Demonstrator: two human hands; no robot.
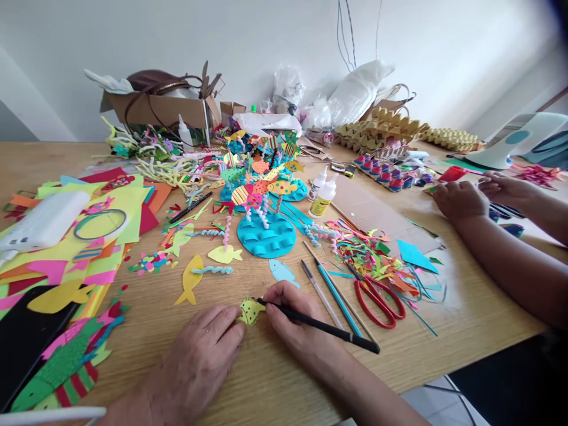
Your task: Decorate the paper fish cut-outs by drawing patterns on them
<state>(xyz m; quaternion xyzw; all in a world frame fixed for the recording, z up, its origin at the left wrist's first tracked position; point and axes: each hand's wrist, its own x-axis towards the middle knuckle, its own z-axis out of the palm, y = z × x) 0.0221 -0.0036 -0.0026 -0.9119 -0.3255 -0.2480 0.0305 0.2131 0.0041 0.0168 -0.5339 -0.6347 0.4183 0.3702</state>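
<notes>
My right hand [295, 316] grips a black pen [328, 327], its tip at the tail end of a small yellow-green paper fish [251, 310] with dark dots. The fingertips of my left hand [208, 337] press the other end of this fish against the table, hiding part of it. Just beyond lies a light blue paper fish [283, 271]. A yellow paper fish [190, 279] with a twisted blue pipe cleaner [216, 270] lies farther left. Right of my right hand are red-handled scissors [379, 302] and a blue stick-like tool [339, 300].
Paper fish stand on pipe cleaners above a blue round base [266, 234]. Behind it are glue bottles [323, 198]. Paper scraps [373, 254] lie right, coloured sheets [137, 189] and a white power bank [44, 219] left. Another person's hands [461, 198] work at far right.
</notes>
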